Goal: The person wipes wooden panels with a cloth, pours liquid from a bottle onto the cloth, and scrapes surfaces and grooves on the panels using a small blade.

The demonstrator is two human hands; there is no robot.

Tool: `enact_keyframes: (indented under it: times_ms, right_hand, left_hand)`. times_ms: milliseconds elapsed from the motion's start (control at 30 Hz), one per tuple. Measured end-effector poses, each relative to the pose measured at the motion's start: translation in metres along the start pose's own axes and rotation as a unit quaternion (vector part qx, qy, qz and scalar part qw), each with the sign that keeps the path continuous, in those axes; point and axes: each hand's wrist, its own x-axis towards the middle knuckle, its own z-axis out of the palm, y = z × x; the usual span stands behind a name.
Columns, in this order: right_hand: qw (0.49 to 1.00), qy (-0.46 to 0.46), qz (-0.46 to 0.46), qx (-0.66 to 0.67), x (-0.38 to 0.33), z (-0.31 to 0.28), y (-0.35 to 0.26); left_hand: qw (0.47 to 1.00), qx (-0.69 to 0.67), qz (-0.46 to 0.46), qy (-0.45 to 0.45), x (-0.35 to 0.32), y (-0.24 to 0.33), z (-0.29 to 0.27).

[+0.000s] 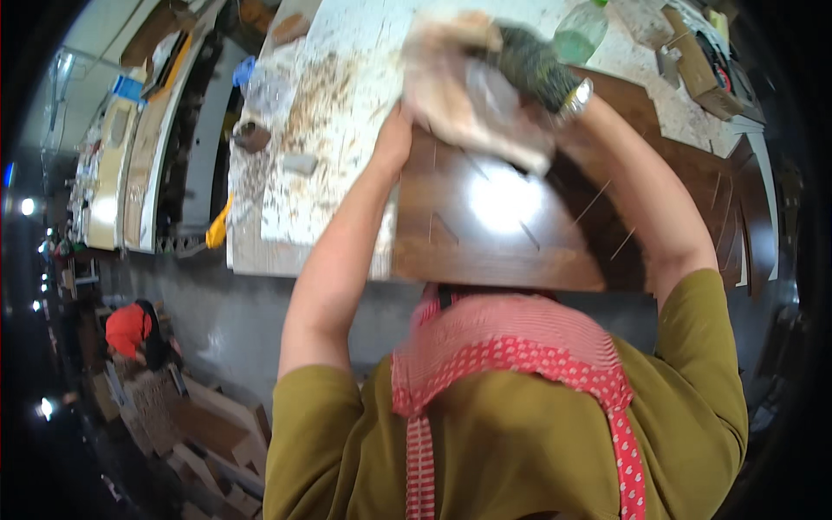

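Observation:
A dark brown, glossy wooden panel [485, 251] with short thin lines on it lies on the worktable in front of me. My right hand [530, 68], in a dark glove with a watch at the wrist, is on a pale, stained cloth [442, 100] at the panel's far side. Motion blurs both the cloth and the glove; the hand appears to grip it. My bare left hand [396, 137] is at the panel's left edge, beside the cloth. Its fingers are mostly hidden there.
Brown smears cover the white worktable top [347, 186]. A greenish clear bottle [581, 33] and an open cardboard box [700, 74] are at the far right. A clear plastic container [270, 89] and a small grey block [300, 163] lie to the left. A person in red [130, 331] bends down at lower left.

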Motion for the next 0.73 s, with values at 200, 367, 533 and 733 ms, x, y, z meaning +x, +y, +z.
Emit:
enact_keyframes:
  times_ms: [200,367,533,733]
  right_hand:
    - [0.986,0.105,0.124,-0.045,0.007,0.062,-0.063]
    - [0.877,-0.119,0.113,0.452,-0.004,0.022,-0.087]
    - [0.973,0.124,0.108,-0.163,0.011,0.026,-0.067]
    - [0.909,-0.252,0.077,0.324,0.011,0.023,-0.13]
  left_hand:
    - [0.997,-0.038,-0.031,0.065,-0.014,0.017,0.039]
    - [0.987,0.152,0.03,0.046,-0.002,0.002,0.014]
    - [0.946,0.252,0.177,-0.102,0.021,-0.019,-0.029]
    - [0.973,0.219,0.046,0.056,0.005,0.001,0.005]
